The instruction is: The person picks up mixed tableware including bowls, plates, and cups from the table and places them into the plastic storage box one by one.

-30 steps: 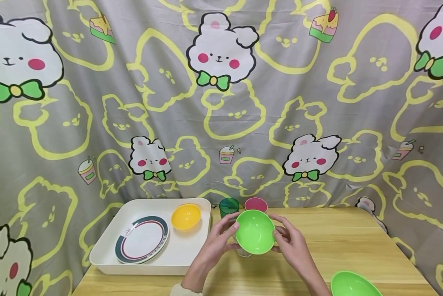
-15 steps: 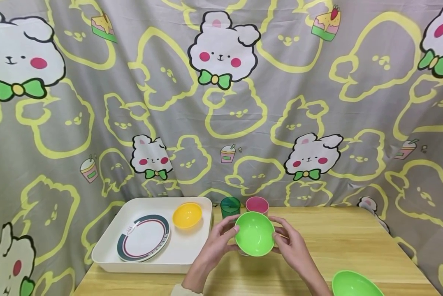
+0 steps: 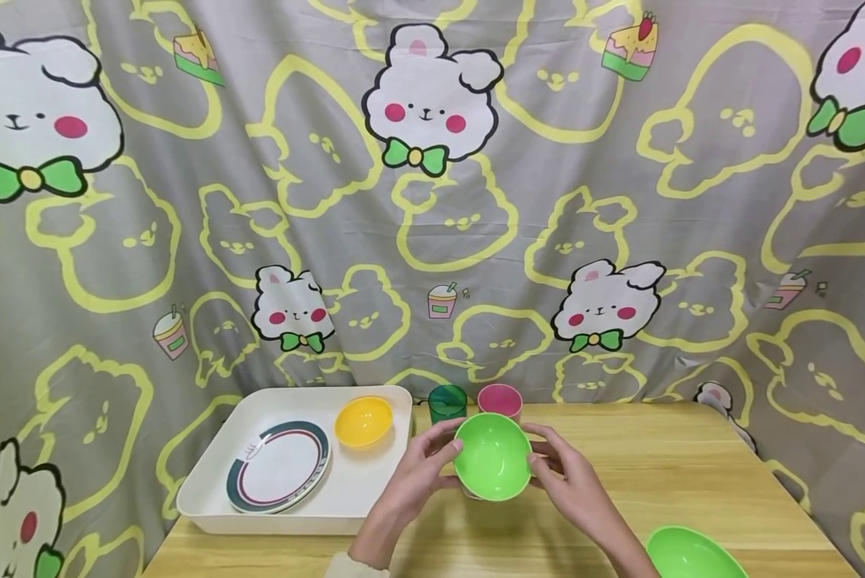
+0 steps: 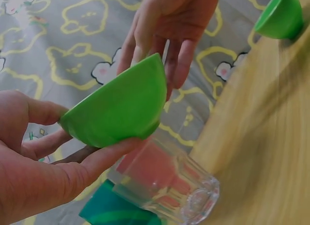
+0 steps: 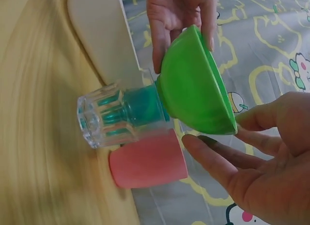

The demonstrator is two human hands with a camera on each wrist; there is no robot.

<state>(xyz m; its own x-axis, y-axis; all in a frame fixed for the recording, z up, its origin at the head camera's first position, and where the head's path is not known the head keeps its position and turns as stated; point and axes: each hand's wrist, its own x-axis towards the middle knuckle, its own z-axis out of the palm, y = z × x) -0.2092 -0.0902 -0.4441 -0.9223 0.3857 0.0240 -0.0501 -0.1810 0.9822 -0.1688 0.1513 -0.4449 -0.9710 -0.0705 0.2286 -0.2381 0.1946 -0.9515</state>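
A light green bowl [image 3: 493, 457] is held between both hands, its inside facing the head camera. My left hand [image 3: 426, 459] grips the left side, thumb at the rim and fingers underneath. On the opposite side my right hand [image 3: 561, 467] holds the rim with the thumb, fingers spread behind. Below the bowl stands a clear faceted glass [image 5: 104, 119], mostly hidden by the bowl in the head view. Close behind are a teal see-through cup [image 3: 447, 403] and a pink cup [image 3: 500, 398]. In the left wrist view the bowl's base overlaps the glass's mouth.
At the left, a white tray [image 3: 280, 526] carries a plate [image 3: 280, 470] with a dark green band and a yellow-orange bowl [image 3: 363, 422]. Another green bowl [image 3: 695, 554] sits at the front right of the wooden table [image 3: 663, 457]. A patterned curtain [image 3: 475, 281] hangs behind.
The green bowl, still in both hands, has shifted slightly left and a little lower in the head view. The other things stay where they were.
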